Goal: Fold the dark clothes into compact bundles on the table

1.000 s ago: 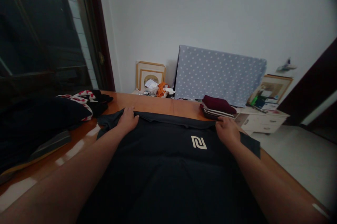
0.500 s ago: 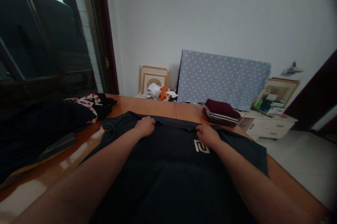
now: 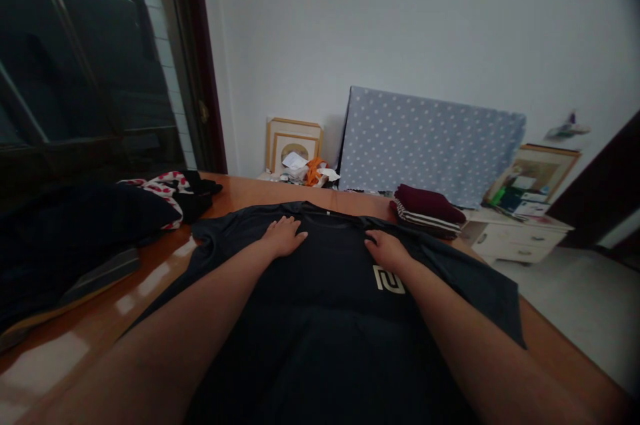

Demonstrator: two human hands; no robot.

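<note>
A dark T-shirt (image 3: 325, 318) with a pale logo (image 3: 389, 280) on its chest lies spread over the wooden table, neckline at the far end. My left hand (image 3: 285, 236) rests flat on the cloth left of the neckline, thumb apart from the fingers. On the other side, my right hand (image 3: 387, 250) lies on the shirt just above the logo; its thumb stands off from the fingers, which are partly bent. Both forearms reach across the shirt and cover parts of its sides. The right sleeve is laid out flat, while the left one is rumpled.
A stack of folded clothes (image 3: 429, 212), maroon on top, sits at the table's far right. Dark clothes (image 3: 85, 232) are heaped on the left. Beyond the wooden table (image 3: 245, 192) stand a dotted grey cloth (image 3: 430, 145), picture frames (image 3: 295, 135) and a white cabinet (image 3: 520, 242).
Both hands have loosened from the shirt's upper edge and now lie on the cloth. The collar has come open into view, with the far edge laid flatter.
</note>
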